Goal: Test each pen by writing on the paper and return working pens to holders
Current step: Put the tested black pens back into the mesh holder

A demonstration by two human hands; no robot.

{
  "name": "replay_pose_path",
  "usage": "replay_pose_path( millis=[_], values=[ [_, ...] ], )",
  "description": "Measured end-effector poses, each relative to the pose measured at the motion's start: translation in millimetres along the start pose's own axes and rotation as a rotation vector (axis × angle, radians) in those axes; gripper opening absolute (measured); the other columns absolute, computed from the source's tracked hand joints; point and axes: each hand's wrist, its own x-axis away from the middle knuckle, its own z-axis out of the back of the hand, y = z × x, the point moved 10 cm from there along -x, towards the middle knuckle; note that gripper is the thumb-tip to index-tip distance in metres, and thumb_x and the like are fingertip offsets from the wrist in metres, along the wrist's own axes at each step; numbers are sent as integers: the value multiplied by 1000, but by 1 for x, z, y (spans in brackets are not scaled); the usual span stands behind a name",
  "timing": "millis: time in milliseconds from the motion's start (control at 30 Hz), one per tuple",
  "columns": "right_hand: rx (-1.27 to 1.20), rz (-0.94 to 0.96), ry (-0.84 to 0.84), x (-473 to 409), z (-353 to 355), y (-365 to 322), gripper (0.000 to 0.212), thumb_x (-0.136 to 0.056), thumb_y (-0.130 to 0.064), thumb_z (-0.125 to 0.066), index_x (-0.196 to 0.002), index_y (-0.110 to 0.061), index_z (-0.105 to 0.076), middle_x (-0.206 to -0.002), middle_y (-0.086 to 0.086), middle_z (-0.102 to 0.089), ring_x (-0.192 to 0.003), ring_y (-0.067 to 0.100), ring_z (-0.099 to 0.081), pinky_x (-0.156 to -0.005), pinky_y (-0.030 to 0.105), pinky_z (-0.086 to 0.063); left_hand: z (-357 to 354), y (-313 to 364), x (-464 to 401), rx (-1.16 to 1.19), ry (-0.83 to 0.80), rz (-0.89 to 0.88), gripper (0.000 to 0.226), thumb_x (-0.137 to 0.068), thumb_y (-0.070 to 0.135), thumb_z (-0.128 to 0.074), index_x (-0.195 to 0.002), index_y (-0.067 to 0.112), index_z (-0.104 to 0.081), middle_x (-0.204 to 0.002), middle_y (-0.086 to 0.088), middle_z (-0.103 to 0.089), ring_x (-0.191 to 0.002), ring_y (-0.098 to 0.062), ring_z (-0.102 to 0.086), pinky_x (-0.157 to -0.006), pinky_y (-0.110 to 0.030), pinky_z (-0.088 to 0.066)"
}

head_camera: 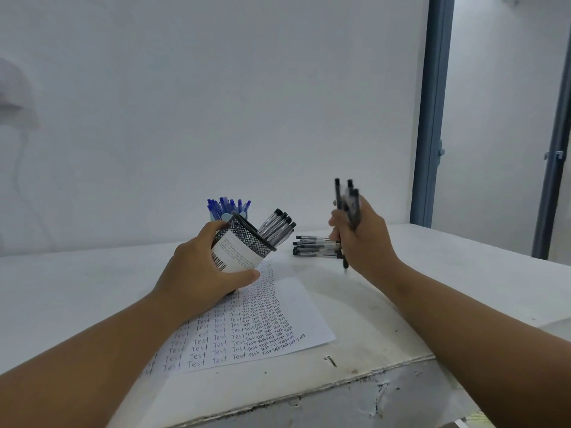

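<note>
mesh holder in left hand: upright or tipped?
Tipped. The black mesh pen holder leans right in the left hand, above the paper, black pens still inside.

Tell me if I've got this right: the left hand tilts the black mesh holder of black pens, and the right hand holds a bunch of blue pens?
Not quite. In the head view the right hand holds black pens, not blue. The rest stands.

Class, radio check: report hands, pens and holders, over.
Left hand grips tilted black mesh holder, black pens inside. Right hand holds a bunch of black pens. More black pens lie on table. Nothing blocking.
</note>
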Motion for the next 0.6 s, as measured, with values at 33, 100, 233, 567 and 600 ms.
replay_pose_path(
  millis=[33,100,233,567,600],
  values=[
    [-87,-54,52,0,1,2,7,-102,-12,-53,-102,-19,-54,-84,3,-66,-62,15,-66,-57,23,-50,-1,-1,0,5,-3,4,92,-55,56,-91,-134,45,-44,-103,20,-63,-84,-10,-70,-74,-38,-62],
    [-236,-179,85,0,-4,14,5,-103,-15,-53,-101,-20,-52,-86,6,-65,-63,18,-68,-59,33,-52,-2,-2,1,37,-16,15,95,-51,61,-89,-133,47,-44,-103,19,-64,-83,-12,-71,-74,-39,-62],
    [-231,-355,-65,9,-23,44,15,-99,-9,-57,-110,-13,-48,-80,16,-68,-65,24,-70,-72,45,-58,-2,-4,0,48,-28,25,98,-47,66,-85,-134,48,-43,-104,19,-65,-81,-14,-72,-74,-40,-63],
    [-384,-396,146,7,-4,51,14,-100,-16,-61,-109,-12,-51,-73,11,-58,-52,22,-59,-64,43,-52,-3,-6,0,38,-25,32,100,-44,71,-82,-133,50,-43,-104,18,-65,-81,-14,-72,-73,-39,-63],
    [-367,-393,181,7,2,51,15,-98,-22,-65,-104,-13,-53,-71,13,-56,-50,22,-57,-63,43,-51,-3,-6,0,39,-25,32,100,-44,71,-82,-133,49,-43,-104,17,-65,-81,-14,-72,-73,-39,-63]
  ],
)
